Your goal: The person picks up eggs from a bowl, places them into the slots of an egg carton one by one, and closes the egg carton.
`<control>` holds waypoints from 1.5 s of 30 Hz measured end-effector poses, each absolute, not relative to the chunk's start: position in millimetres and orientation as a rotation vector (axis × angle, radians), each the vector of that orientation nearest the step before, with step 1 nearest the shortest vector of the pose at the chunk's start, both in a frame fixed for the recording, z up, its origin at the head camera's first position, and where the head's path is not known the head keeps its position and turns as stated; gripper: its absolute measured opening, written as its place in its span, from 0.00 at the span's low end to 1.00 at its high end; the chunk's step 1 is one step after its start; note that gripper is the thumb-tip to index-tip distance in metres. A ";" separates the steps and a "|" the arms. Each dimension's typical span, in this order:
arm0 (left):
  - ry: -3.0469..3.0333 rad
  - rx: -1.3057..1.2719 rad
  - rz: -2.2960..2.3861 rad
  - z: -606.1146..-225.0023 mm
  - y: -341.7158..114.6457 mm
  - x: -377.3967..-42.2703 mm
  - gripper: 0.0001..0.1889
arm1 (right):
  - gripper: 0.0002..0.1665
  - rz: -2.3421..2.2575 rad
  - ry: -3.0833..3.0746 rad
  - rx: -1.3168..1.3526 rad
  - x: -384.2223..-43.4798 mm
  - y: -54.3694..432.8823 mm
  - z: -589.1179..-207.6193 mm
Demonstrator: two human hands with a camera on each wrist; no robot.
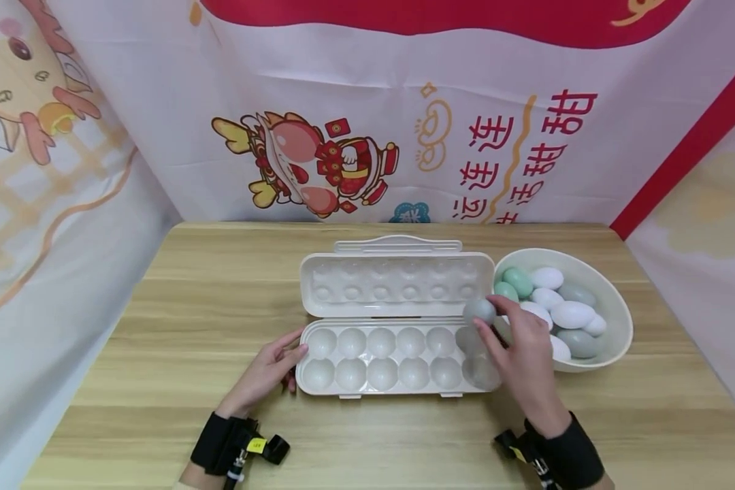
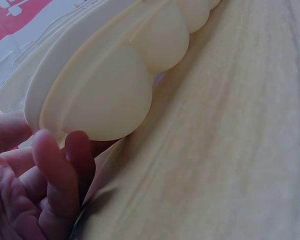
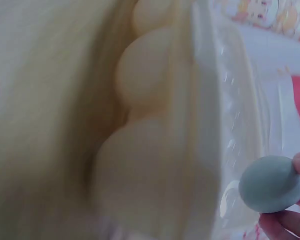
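A white plastic egg box (image 1: 398,358) lies with its lid (image 1: 398,286) folded back, its two rows of round hollows without eggs. My left hand (image 1: 266,371) grips the box's left end, thumb at the rim and the other fingers curled against the side. In the left wrist view the fingers (image 2: 57,170) bend beneath the rim, beside the rounded cups. My right hand (image 1: 523,347) pinches a pale grey-green egg (image 1: 480,311) over the back right corner of the box. The right wrist view shows that egg (image 3: 272,184) between thumb and fingertips.
Close to the box's right end stands a cream bowl (image 1: 618,340) with several white, green and grey eggs. The wooden table (image 1: 220,292) reaches back to a printed cloth (image 1: 355,61). More cloth hangs at both sides.
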State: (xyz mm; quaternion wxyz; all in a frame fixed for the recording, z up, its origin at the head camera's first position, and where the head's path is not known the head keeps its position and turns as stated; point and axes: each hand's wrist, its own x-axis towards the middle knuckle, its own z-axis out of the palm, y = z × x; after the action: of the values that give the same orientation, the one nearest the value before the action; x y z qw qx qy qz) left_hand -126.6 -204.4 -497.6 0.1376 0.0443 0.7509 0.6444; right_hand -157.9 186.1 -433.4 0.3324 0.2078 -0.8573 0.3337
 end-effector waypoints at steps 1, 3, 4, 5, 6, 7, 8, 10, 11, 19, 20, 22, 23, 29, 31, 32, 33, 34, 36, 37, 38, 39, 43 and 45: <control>2.171 0.134 1.865 -498.3 -204.2 -127.4 0.29 | 0.29 0.865 -2.260 0.560 -159.7 180.7 -431.1; 2.164 0.137 1.867 -499.6 -203.5 -128.3 0.29 | 0.27 0.842 -2.296 0.593 -163.3 169.3 -426.8; 2.161 0.142 1.867 -500.4 -202.9 -128.8 0.29 | 0.26 0.835 -2.309 0.607 -164.8 163.4 -425.1; 2.159 0.144 1.866 -500.8 -202.4 -129.1 0.29 | 0.26 0.829 -2.317 0.621 -166.1 157.5 -423.7; 2.160 0.149 1.863 -501.2 -201.7 -129.4 0.29 | 0.25 0.827 -2.319 0.635 -167.3 151.7 -422.8; 2.162 0.154 1.861 -501.7 -201.0 -129.9 0.29 | 0.25 0.831 -2.317 0.651 -168.2 146.0 -422.3; 2.158 0.152 1.860 -502.0 -200.3 -130.0 0.29 | 0.25 0.832 -2.314 0.668 -168.9 140.3 -421.8; 2.158 0.164 1.859 -502.1 -199.1 -130.2 0.30 | 0.25 0.847 -2.303 0.706 -170.2 129.2 -421.4; 2.158 0.162 1.861 -501.9 -198.7 -130.1 0.30 | 0.25 0.856 -2.300 0.727 -170.8 123.8 -421.1; 2.152 0.149 1.876 -499.6 -201.6 -127.2 0.30 | 0.24 0.889 -2.373 0.825 -171.0 83.7 -413.0; 2.149 0.145 1.877 -499.2 -202.2 -126.9 0.30 | 0.24 0.893 -2.381 0.831 -170.4 79.3 -411.7; 2.142 0.131 1.881 -498.5 -203.0 -126.4 0.30 | 0.23 0.908 -2.400 0.846 -169.3 71.3 -409.7; 2.142 0.126 1.883 -498.4 -203.2 -126.3 0.30 | 0.23 0.914 -2.405 0.854 -168.9 67.7 -409.1; 2.159 0.152 1.896 -498.6 -203.8 -125.4 0.29 | 0.22 0.916 -2.438 0.918 -168.4 47.3 -408.9; 2.155 0.164 1.900 -498.8 -204.5 -125.0 0.29 | 0.22 0.907 -2.457 0.934 -167.9 40.8 -408.3; 2.152 0.163 1.901 -498.6 -204.9 -124.5 0.29 | 0.23 0.900 -2.463 0.944 -167.7 37.6 -408.1; 2.153 0.163 1.899 -498.4 -205.3 -124.2 0.29 | 0.22 0.899 -2.467 0.955 -167.6 34.4 -407.6; 2.154 0.161 1.895 -498.1 -205.8 -123.9 0.29 | 0.22 0.891 -2.470 0.965 -167.7 31.1 -407.6; 2.157 0.158 1.888 -497.2 -206.9 -123.6 0.29 | 0.22 0.890 -2.471 0.993 -167.7 24.5 -407.8; 2.158 0.156 1.884 -496.8 -207.6 -123.4 0.29 | 0.22 0.883 -2.474 1.007 -167.8 21.1 -408.5; 2.158 0.156 1.881 -496.6 -208.2 -123.5 0.29 | 0.22 0.879 -2.476 1.022 -167.6 17.8 -408.7; 2.159 0.159 1.879 -496.5 -208.8 -123.8 0.30 | 0.22 0.878 -2.479 1.035 -167.5 14.6 -409.1; 2.155 0.178 1.877 -497.4 -210.7 -125.5 0.29 | 0.21 0.869 -2.503 1.077 -166.9 3.5 -410.4; 2.155 0.191 1.873 -498.1 -211.4 -126.4 0.29 | 0.20 0.875 -2.522 1.085 -166.8 -1.0 -410.8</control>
State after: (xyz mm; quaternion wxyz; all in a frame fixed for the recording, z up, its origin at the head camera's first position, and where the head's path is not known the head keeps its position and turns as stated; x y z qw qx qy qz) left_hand -126.4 -211.4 -498.1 0.1394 0.0660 0.7457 0.6482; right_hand -166.8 -1.0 -410.8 0.1298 0.3734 -0.8678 0.3012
